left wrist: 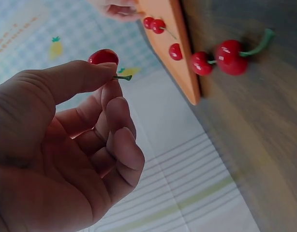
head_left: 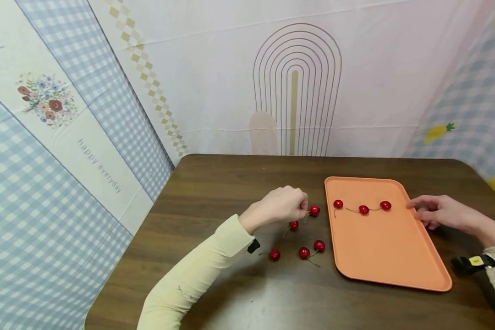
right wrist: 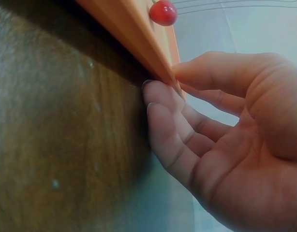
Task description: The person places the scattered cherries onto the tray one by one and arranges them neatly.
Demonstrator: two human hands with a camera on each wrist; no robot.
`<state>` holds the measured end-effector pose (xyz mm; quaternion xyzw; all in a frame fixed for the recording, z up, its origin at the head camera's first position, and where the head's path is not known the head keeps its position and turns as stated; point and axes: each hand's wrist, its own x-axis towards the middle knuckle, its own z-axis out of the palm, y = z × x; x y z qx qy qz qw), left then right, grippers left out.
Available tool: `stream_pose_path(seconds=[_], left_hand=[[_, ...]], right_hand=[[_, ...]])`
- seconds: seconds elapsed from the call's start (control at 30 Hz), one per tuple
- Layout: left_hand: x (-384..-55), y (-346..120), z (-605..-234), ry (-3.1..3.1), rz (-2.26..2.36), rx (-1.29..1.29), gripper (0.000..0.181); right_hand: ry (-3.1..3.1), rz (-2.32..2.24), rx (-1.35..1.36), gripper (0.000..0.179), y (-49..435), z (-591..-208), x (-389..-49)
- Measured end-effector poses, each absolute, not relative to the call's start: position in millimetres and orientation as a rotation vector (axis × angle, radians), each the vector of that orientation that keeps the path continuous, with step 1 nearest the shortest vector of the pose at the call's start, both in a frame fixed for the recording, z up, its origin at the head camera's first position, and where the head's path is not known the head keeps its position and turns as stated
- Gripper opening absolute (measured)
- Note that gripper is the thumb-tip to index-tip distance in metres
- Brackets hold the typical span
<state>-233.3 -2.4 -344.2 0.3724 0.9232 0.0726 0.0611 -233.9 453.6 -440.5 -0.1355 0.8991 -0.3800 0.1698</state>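
Observation:
My left hand [head_left: 277,205] is left of the orange tray [head_left: 387,256] and pinches a red cherry [left wrist: 103,57] between thumb and index finger. A short green stem sticks out past the thumb in the left wrist view. Close to this hand, a cherry [head_left: 294,225] lies on the table. At the tray's right edge, my right hand [head_left: 447,211] grips the rim, thumb on top and fingers against the outer side and underneath. Three cherries with thin stems rest in a row on the tray: one at left [head_left: 338,204], one in the middle [head_left: 364,210], one at right [head_left: 385,206].
Nearer the front of the brown wooden table [head_left: 214,178] are a single cherry [head_left: 275,255] and two close together, a left one [head_left: 304,252] and a right one [head_left: 319,246]. A patterned cloth [head_left: 214,68] hangs behind the table, and checked cloth hangs at both sides.

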Motion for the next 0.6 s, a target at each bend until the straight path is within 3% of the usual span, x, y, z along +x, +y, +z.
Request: stream_pose_path(seconds=[0.6], left_hand=[[-245,75,-331,2.655,0.307,1.182,0.02]], right_hand=[[2.573,-1.079,-0.38,0.029,451,-440,-233]])
